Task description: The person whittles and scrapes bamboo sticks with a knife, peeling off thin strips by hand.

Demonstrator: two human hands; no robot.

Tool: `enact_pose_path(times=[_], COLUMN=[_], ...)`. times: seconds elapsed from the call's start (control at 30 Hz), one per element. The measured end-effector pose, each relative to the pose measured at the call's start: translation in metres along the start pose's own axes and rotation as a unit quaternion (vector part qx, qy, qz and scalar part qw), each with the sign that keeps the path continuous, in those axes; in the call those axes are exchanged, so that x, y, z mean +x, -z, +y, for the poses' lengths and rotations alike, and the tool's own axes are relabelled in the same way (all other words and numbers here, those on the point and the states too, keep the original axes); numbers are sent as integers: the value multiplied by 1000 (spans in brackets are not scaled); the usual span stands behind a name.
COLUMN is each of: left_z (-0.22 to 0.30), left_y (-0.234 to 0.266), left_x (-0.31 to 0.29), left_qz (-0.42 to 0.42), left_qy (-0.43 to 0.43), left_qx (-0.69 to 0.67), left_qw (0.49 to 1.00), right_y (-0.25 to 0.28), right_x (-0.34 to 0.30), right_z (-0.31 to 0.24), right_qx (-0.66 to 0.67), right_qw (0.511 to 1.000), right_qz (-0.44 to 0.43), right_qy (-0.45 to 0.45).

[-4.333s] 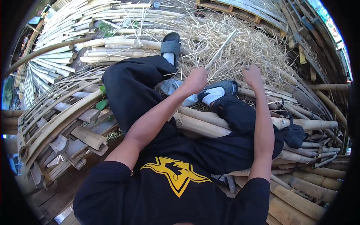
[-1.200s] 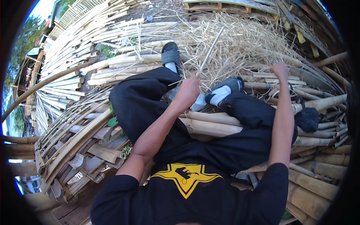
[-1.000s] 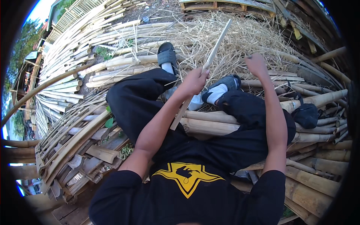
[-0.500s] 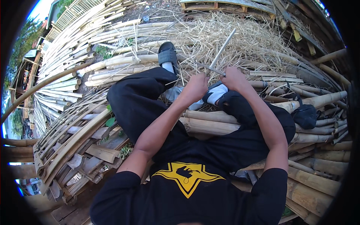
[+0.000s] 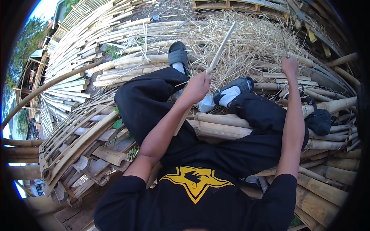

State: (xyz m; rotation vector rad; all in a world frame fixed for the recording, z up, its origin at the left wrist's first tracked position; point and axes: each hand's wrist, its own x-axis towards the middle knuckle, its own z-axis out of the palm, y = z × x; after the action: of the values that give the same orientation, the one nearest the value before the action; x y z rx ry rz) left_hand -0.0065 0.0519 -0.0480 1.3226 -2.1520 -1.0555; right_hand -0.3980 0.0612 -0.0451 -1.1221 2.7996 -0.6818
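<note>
My left hand [image 5: 197, 89] is closed round a pale split-bamboo strip [image 5: 221, 47]. The strip slants up and away past my foot, and its lower end shows below the wrist, along my forearm. Off to the right, my right hand [image 5: 290, 67] grips a knife; its thin dark blade [image 5: 285, 45] points away from me, and the fist hides the handle. Blade and strip are well apart. Beyond both hands lies a heap of pale bamboo shavings [image 5: 246, 42].
Bamboo poles [image 5: 135, 61] lie in rows on the left and ahead. Split bamboo pieces [image 5: 108, 154] are stacked at my left side. A dark pouch [image 5: 319, 121] rests on poles at the right. A wooden pallet [image 5: 243, 5] stands at the far edge. My sandalled feet are between the hands and shavings.
My right hand has swung outward to the right with the knife, away from the strip it was touching or crossing. My left hand still holds the strip, slightly shifted left and more upright.
</note>
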Motion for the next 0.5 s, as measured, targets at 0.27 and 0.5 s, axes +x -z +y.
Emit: enact_pose_path(times=[0.27,0.5], left_z=[2,18], left_y=[-17,-27], left_x=[7,-3], left_qz=[37,36], left_qy=[-48,-17], left_qx=[34,164], left_qw=[998,986], right_y=[-14,-34], right_x=[-129,-142], right_z=[-115,-113], right_qx=[3,-37], right_qw=[938,914], right_qz=[-265,-322], right_qy=[224,245])
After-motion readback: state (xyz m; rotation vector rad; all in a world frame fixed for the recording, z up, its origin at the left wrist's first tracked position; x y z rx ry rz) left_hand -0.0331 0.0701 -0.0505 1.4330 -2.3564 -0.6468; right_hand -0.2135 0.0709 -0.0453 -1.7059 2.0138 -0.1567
